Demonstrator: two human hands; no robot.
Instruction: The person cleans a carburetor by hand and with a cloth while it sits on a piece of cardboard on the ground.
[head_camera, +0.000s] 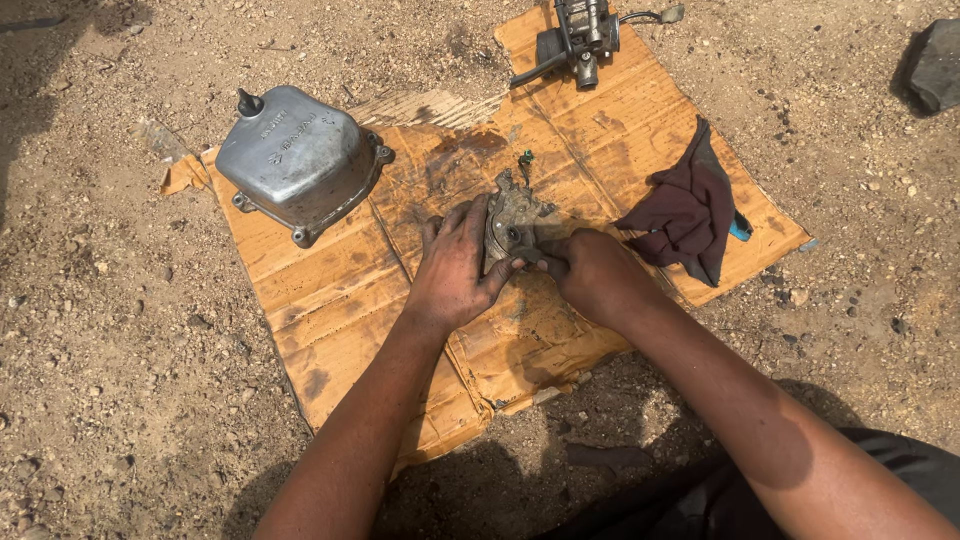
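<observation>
Fingers (470, 225) of both hands grip a grimy, greasy metal part (512, 222).

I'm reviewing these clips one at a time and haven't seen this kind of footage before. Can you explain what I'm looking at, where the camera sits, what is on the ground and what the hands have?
There is no machine here. A camera worn on a person's head looks down at that person's own two bare arms. The work surface is a flattened sheet of oil-stained cardboard laid on sandy, stony ground.

The left hand grips a small, dirty metal engine part from the side, and the right hand presses against its lower edge. What the right fingers do there is hidden.

Also on the cardboard are a grey metal engine cover at upper left, another metal assembly with a lever at the top edge, a dark red rag at right with something blue poking out from under it, and a tiny green piece just above the held part.
</observation>
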